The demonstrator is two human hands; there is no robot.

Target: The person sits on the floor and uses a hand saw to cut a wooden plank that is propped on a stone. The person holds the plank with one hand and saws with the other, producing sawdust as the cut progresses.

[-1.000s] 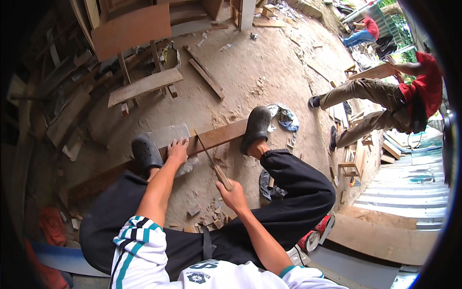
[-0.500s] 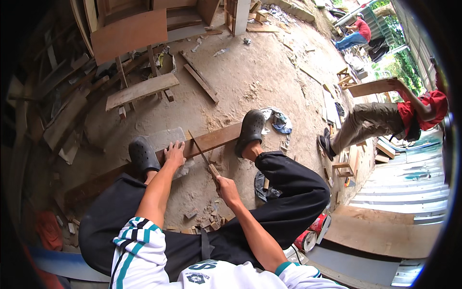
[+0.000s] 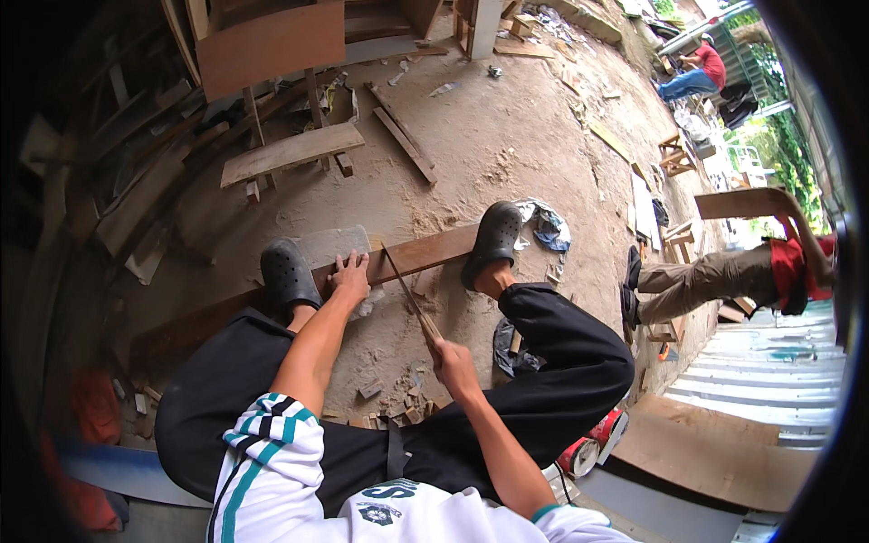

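A long reddish-brown wooden plank (image 3: pixel 425 252) lies low across the ground in front of me. Both my feet, in dark clogs (image 3: pixel 496 237), rest on it. My left hand (image 3: pixel 348 276) presses on the plank with its fingers spread, just left of the cut. In my right hand (image 3: pixel 455 366) is the wooden handle of a handsaw (image 3: pixel 419 310), fingers wrapped round it. The narrow blade slants away to the left, its far end over the plank. A pale flat slab (image 3: pixel 330 242) lies under the plank by my left hand.
Wood offcuts (image 3: pixel 412 398) litter the ground near my legs. A low bench (image 3: pixel 291 154) and a cabinet frame stand far left. On the right a person in a red top (image 3: pixel 801 262) carries a board (image 3: pixel 742 204); another sits far back. Red cans (image 3: pixel 579 455) are beside my right leg.
My right hand has drawn the saw back toward me, while my left hand stays on the plank. The person on the right has walked on with the board. The whole view has shifted slightly.
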